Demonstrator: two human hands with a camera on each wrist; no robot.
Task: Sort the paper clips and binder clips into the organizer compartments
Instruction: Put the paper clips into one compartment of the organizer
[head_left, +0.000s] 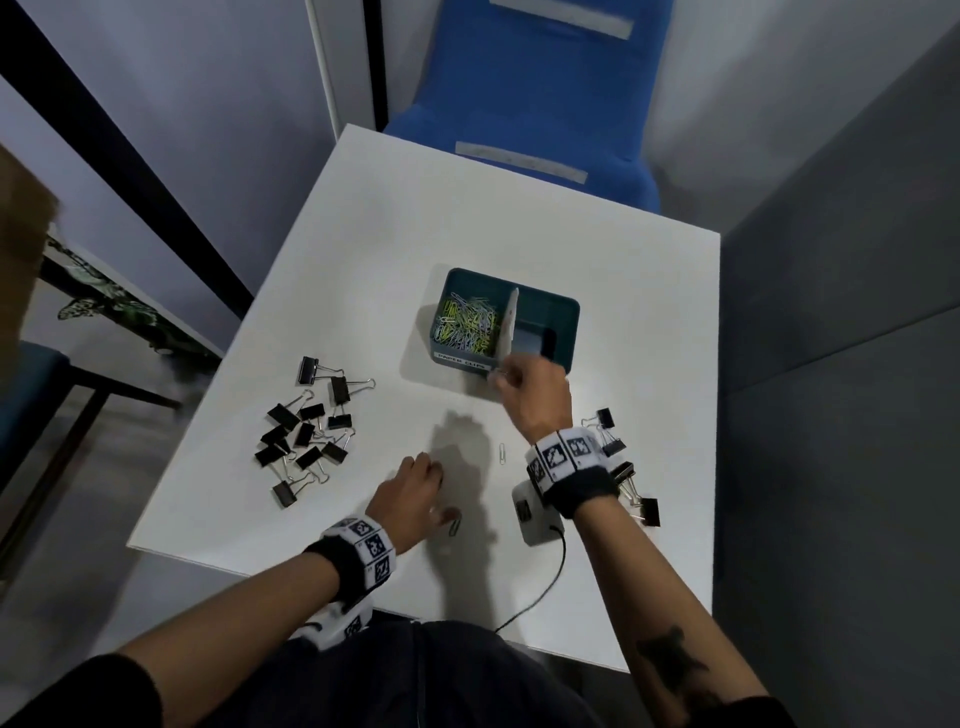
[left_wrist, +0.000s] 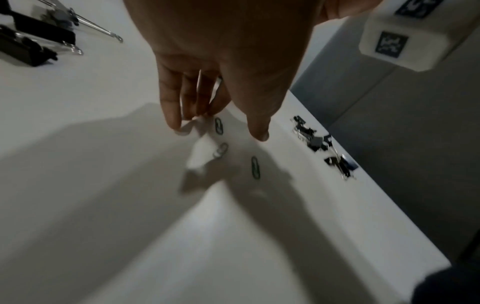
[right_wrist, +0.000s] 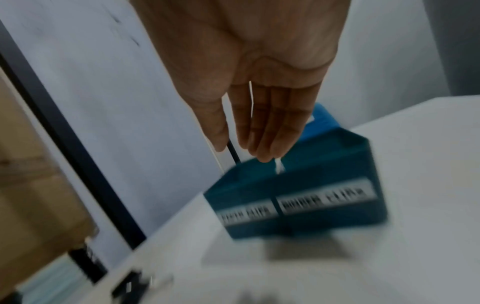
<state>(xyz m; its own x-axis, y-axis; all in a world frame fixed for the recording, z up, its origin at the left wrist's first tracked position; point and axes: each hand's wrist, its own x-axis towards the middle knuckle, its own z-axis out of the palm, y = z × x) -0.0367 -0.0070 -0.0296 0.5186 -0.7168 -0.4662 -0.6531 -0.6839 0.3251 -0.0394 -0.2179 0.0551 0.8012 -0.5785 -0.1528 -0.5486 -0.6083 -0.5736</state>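
Note:
The teal organizer (head_left: 563, 332) stands mid-table; its left compartment holds several coloured paper clips (head_left: 467, 322), and the right one looks bare. My right hand (head_left: 506, 376) hovers at its front wall (right_wrist: 298, 185), fingers nearly straight and thumb apart. A small pale paper clip (right_wrist: 278, 165) shows at the fingertips (right_wrist: 265, 156); I cannot tell whether it is held. My left hand (head_left: 431, 483) reaches down to the table, fingers and thumb spread around a green paper clip (left_wrist: 219, 128), not pinching it. Two more clips (left_wrist: 221, 151) (left_wrist: 255, 167) lie just beyond.
Several black binder clips (head_left: 306, 431) lie heaped at the table's left, and more binder clips (head_left: 618, 457) sit near the right edge. A silver paper clip (head_left: 502, 453) lies between my hands. A white device (head_left: 535, 512) with a cable rests under my right wrist. A blue chair (head_left: 524, 104) stands behind the table.

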